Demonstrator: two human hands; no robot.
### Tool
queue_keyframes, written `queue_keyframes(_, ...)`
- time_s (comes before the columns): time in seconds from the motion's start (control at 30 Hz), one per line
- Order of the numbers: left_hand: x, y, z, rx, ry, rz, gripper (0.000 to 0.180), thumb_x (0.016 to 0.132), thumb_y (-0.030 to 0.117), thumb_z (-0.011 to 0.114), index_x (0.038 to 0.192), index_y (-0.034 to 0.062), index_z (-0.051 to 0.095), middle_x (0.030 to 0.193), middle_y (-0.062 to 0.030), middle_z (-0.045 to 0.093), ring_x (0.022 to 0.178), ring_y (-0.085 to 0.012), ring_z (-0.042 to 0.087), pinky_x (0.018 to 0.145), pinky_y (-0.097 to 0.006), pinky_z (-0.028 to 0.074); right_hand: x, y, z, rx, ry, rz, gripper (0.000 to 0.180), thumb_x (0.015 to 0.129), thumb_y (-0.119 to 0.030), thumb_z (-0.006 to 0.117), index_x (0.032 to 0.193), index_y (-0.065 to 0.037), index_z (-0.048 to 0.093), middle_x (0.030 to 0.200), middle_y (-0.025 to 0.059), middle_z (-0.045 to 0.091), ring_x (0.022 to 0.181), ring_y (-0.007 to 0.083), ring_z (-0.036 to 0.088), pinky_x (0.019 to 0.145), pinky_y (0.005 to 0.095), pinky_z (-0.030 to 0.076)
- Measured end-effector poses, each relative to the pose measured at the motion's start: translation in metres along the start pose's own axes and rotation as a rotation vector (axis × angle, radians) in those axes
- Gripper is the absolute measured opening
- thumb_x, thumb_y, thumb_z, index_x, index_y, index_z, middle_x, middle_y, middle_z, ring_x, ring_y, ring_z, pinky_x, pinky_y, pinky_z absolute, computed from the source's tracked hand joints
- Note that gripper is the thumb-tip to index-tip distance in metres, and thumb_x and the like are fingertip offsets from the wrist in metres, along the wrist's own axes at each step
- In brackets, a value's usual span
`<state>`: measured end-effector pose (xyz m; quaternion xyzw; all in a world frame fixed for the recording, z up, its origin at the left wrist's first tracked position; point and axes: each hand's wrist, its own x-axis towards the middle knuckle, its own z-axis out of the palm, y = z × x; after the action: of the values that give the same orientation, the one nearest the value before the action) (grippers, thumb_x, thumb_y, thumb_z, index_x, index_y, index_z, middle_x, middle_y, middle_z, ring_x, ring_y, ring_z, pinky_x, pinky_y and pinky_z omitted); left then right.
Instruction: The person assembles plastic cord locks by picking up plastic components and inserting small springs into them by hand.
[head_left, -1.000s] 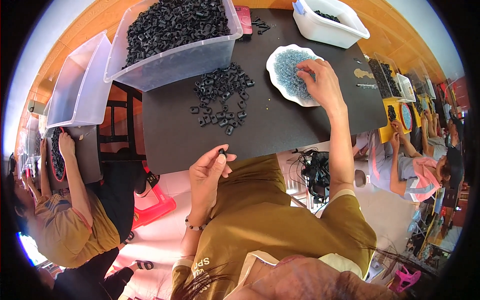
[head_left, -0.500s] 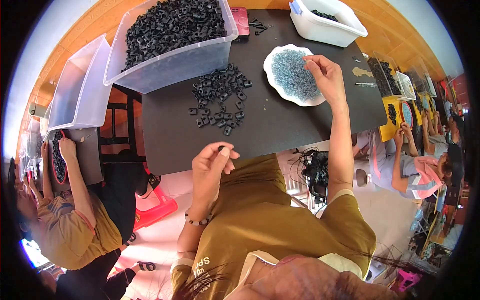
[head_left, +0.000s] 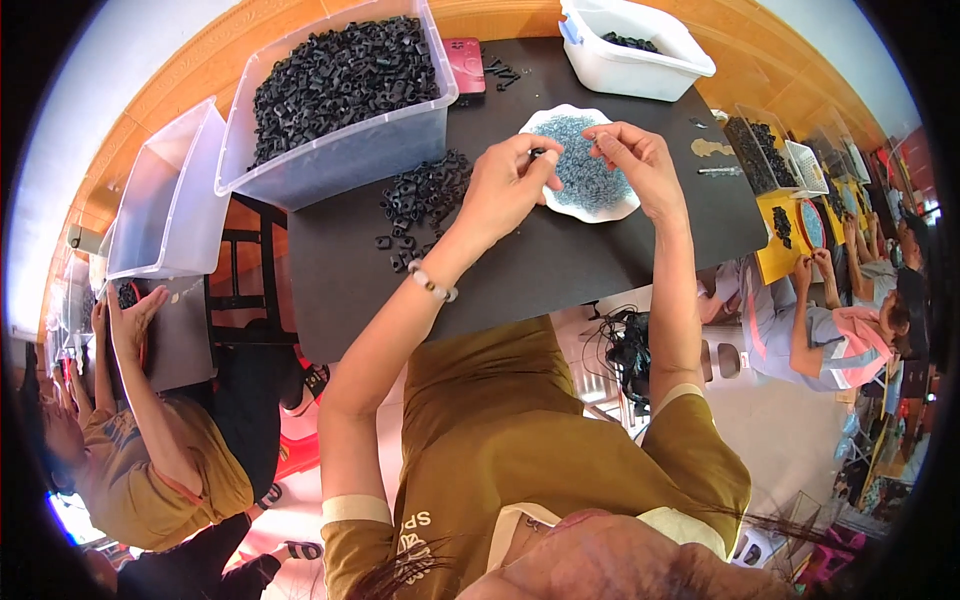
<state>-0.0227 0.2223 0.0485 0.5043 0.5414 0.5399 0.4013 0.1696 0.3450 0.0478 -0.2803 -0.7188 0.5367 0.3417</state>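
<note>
A small black plastic part [head_left: 538,153] is pinched between the thumb and fingers of my left hand [head_left: 508,185], at the left rim of a white scalloped plate [head_left: 590,212]. Many tiny grey-blue pieces [head_left: 588,175] cover that plate. Over its right side, my right hand [head_left: 645,165] has thumb and forefinger pressed together; whatever sits between them is too small to name. The two hands face each other, a short gap apart. Left of the plate lies a loose pile of black plastic parts [head_left: 420,200], partly behind my left hand and forearm.
A large clear bin [head_left: 330,165] of black parts stands at the table's back left, beside a red box [head_left: 464,66]. At the back right is a white tub [head_left: 640,75]. Another person [head_left: 150,430] works at the left; further people sit at a yellow table [head_left: 775,250] on the right.
My left hand has moved from the table's front edge up and right to the plate, carrying the black part. My right hand has shifted only slightly. The person at the left has raised a hand.
</note>
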Motion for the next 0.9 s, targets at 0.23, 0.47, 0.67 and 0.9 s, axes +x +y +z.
queue_keyframes(0.23, 0.037, -0.002, 0.012, -0.150, -0.118, -0.216, 0.038, 0.102, 0.038, 0.061, 0.095, 0.0024, 0.073, 0.075, 0.0008, 0.063, 0.064, -0.0055, 0.053, 0.056, -0.021, 0.041, -0.001, 0.002, 0.003, -0.024, 0.040, -0.026, 0.021, 0.097, -0.013, 0.070, 0.113, 0.000, 0.072, 0.091, 0.0009, 0.070, 0.087, 0.0065, 0.063, 0.080, 0.0229, 0.050)
queue_keyframes(0.47, 0.043, -0.008, 0.012, -0.115, -0.119, -0.204, 0.035, 0.098, 0.035, 0.069, 0.090, 0.0013, 0.075, 0.072, -0.0002, 0.064, 0.060, -0.0062, 0.054, 0.053, -0.022, 0.042, -0.005, -0.002, 0.007, -0.219, 0.049, -0.114, 0.020, 0.094, -0.011, 0.072, 0.112, -0.001, 0.072, 0.093, 0.0023, 0.072, 0.087, 0.0076, 0.064, 0.080, 0.0243, 0.052)
queue_keyframes(0.67, 0.044, -0.007, 0.014, -0.088, -0.127, -0.217, 0.036, 0.096, 0.038, 0.071, 0.085, 0.0041, 0.071, 0.071, 0.0020, 0.060, 0.060, -0.0061, 0.051, 0.053, -0.022, 0.039, -0.004, 0.001, 0.005, -0.257, 0.042, -0.142, 0.019, 0.091, -0.009, 0.075, 0.108, -0.002, 0.074, 0.093, 0.0020, 0.072, 0.084, 0.0085, 0.062, 0.079, 0.0257, 0.052)
queue_keyframes(0.9, 0.044, -0.007, 0.012, -0.124, -0.159, -0.280, 0.034, 0.093, 0.037, 0.072, 0.081, 0.0047, 0.071, 0.067, 0.0024, 0.057, 0.056, -0.0063, 0.049, 0.051, -0.022, 0.037, -0.010, -0.005, 0.003, -0.318, 0.010, -0.177, 0.024, 0.085, -0.005, 0.077, 0.109, -0.002, 0.074, 0.090, 0.0012, 0.070, 0.082, 0.0088, 0.060, 0.078, 0.0261, 0.050)
